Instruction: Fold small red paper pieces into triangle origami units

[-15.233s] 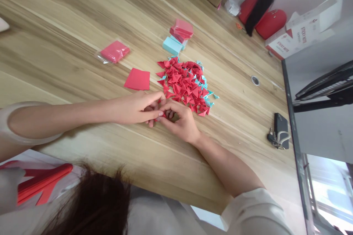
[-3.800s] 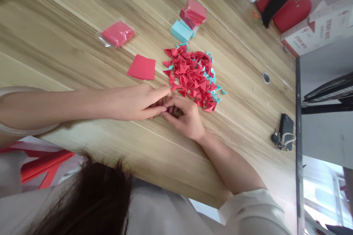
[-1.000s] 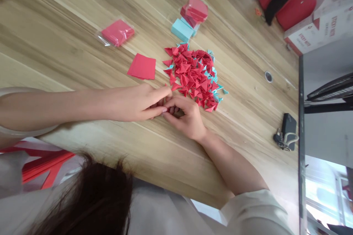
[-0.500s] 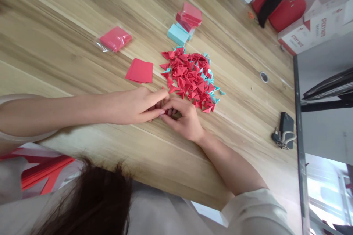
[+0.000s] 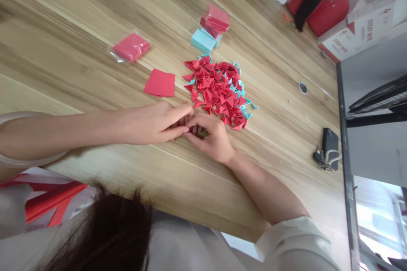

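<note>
My left hand [image 5: 167, 123] and my right hand [image 5: 211, 137] meet over the table, fingertips touching. Both are closed in a pinch around a small piece of red paper [image 5: 190, 129], mostly hidden by the fingers. Just beyond them lies a heap of folded red paper triangles [image 5: 216, 87], with light blue folded triangles [image 5: 241, 89] mixed in along its right side. Flat red paper sheets [image 5: 159, 83] lie in a small stack above my left hand.
A clear-wrapped red paper pack [image 5: 132, 47] lies farther left. Behind the heap sit red paper packs [image 5: 216, 18] and a light blue paper stack [image 5: 203, 41]. A black case [image 5: 330, 148] with keys lies at right, near a white sticky-note box [image 5: 352, 36] farther back.
The hands stay pinched together in nearly the same place. The view has shifted very slightly; nothing on the table has visibly been moved.
</note>
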Motion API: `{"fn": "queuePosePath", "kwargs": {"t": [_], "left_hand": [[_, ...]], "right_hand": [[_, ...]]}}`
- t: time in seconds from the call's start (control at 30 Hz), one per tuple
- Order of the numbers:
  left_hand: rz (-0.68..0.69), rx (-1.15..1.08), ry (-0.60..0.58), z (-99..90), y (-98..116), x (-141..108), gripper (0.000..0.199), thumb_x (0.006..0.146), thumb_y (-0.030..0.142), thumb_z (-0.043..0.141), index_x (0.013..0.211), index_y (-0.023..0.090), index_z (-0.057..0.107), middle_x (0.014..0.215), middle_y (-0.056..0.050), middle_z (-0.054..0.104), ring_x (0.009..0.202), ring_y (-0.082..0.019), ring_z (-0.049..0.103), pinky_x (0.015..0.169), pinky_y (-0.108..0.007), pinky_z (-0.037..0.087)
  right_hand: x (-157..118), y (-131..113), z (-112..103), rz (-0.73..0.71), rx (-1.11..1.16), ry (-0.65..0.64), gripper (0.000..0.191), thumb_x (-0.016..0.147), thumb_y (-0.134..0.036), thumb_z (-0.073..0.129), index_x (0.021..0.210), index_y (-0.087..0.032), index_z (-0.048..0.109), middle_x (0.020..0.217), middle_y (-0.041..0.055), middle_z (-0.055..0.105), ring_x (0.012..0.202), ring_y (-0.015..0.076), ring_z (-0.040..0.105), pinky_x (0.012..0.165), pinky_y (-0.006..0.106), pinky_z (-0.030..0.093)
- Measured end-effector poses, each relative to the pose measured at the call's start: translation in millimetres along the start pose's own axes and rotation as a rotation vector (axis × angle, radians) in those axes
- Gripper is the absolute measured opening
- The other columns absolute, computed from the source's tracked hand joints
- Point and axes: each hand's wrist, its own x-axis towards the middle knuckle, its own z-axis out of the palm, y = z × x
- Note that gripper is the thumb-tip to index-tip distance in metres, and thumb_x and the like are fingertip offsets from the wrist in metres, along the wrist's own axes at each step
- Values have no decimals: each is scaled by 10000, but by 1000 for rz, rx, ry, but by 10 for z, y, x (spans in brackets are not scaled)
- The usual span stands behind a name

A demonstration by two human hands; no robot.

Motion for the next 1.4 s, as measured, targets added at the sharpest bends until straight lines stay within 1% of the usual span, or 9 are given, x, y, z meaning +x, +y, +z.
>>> {"fn": "queuePosePath", "kwargs": {"t": [0.57,0.83,1.0,1.4], "left_hand": [[-4,-10,3,6,-4,-1,113,891,310,457,919,202,476,719,-16,607,577,-160,570,534,-258,353],[22,-9,18,10,-15,-6,103,890,303,460,914,204,477,716,-14,611,573,-157,570,534,-259,353],[9,4,11,4,2,2,97,893,302,453,905,207,465,714,-17,608,574,-159,573,522,-258,351],[2,-2,7,2,-3,-9,104,894,315,459,900,212,465,687,-8,608,549,-157,562,516,-256,348]], "right_hand": [[-2,-9,0,-2,2,5,57,811,-135,603,758,-154,596,701,-12,548,612,70,482,569,203,414],[-1,-8,-3,13,-5,-3,66,814,-150,603,750,-163,592,699,-10,552,615,77,485,571,214,417],[-1,-5,-7,27,-7,-11,60,814,-155,603,757,-167,593,707,-8,558,613,78,484,568,216,416],[8,-5,-6,1,1,-6,61,815,-149,600,758,-165,587,712,-6,560,622,82,495,576,215,418]]}}
